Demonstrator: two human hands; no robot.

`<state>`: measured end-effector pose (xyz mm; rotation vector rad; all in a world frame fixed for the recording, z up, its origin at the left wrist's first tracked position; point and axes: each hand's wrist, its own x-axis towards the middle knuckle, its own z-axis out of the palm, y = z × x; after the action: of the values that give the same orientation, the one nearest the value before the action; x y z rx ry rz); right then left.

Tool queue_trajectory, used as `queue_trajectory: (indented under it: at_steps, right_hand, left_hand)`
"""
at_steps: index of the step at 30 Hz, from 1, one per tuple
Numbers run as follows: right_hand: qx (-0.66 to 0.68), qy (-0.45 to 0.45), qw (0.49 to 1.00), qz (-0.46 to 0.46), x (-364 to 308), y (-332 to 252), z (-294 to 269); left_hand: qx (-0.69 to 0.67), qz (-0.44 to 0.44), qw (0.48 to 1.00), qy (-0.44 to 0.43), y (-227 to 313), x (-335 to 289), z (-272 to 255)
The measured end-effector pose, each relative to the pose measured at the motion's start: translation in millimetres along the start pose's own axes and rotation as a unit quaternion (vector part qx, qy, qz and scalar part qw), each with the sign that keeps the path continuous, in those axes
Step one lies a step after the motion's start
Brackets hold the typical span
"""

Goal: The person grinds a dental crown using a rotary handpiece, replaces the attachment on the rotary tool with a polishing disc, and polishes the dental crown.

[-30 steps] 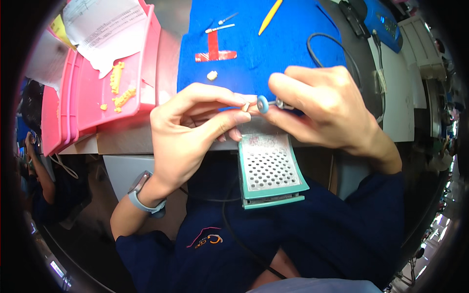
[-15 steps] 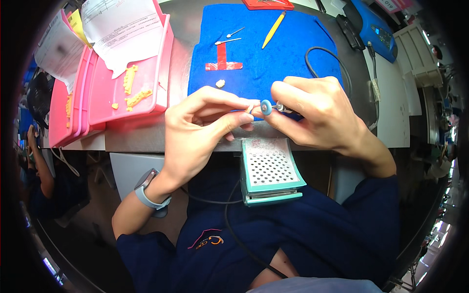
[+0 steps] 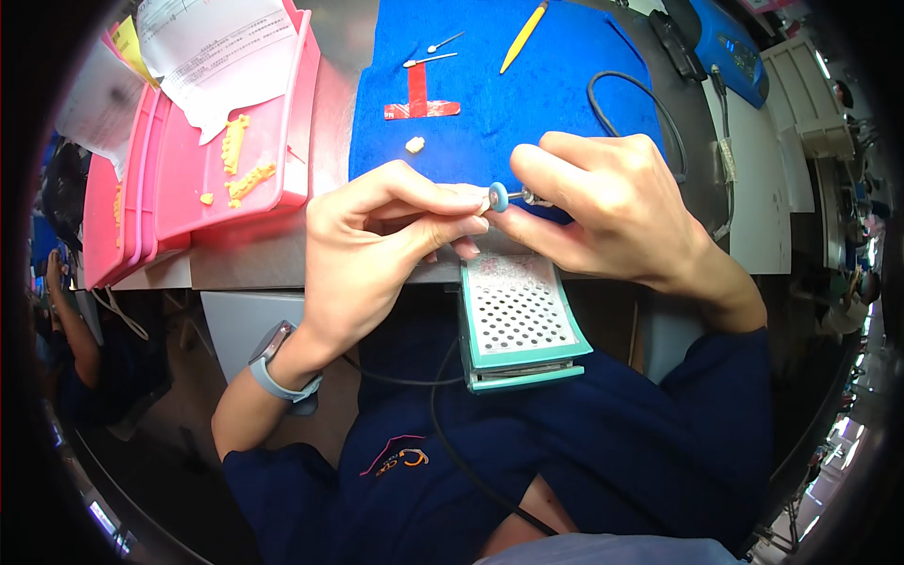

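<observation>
Left hand [image 3: 377, 235]: fingers pinching 1 small pale piece [image 3: 485, 204], beyond the green-framed grate [image 3: 523, 318]. Right hand [image 3: 612, 207]: fingers closed round 1 rotary handpiece [image 3: 531, 197]; blue disc [image 3: 500, 196] at the piece, contact unclear.

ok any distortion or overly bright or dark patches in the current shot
Head view: black fisheye corners, sides squeezed and curved; head view: white paper looks bright, navy shirt dark; head view: the pale piece in the left hand is too small to make out clearly.

Printed paper [image 3: 221, 66], lettered navy shirt [image 3: 603, 433]
</observation>
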<state>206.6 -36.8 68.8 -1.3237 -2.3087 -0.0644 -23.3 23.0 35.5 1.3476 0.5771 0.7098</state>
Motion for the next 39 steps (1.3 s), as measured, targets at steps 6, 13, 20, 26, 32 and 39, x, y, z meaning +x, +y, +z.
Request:
queue_trajectory:
  at_steps: [6, 13, 20, 26, 32, 39]
  right_hand:
    - [0.007, -0.006, 1.0, -0.003, 1.0, -1.7, -3.3]
    - [0.001, -0.021, 1.0, -0.011, -1.0, -1.5, -1.3]
    - [0.018, -0.013, 1.0, -0.008, -1.5, -2.8, -1.1]
    - [0.004, -0.032, 0.999, -0.009, -2.0, -3.8, 0.6]
    - [-0.002, -0.031, 0.999, -0.007, -1.8, -3.2, 0.7]
    - [0.02, -0.031, 0.999, -0.008, -1.9, -5.3, 1.8]
  left_hand:
    - [-0.033, 0.028, 0.999, 0.001, -2.4, -1.1, 3.5]
    - [-0.032, 0.046, 0.998, -0.004, -4.0, -0.3, 3.2]
    - [-0.045, 0.032, 0.998, 0.012, -3.4, -1.3, 4.5]
    - [-0.003, 0.024, 1.0, 0.017, -1.3, 0.5, 4.9]
    - [0.001, 0.031, 0.999, 0.013, -2.8, 1.0, 4.8]
    - [0.0, 0.028, 0.999, 0.015, -2.9, 0.1, 4.6]
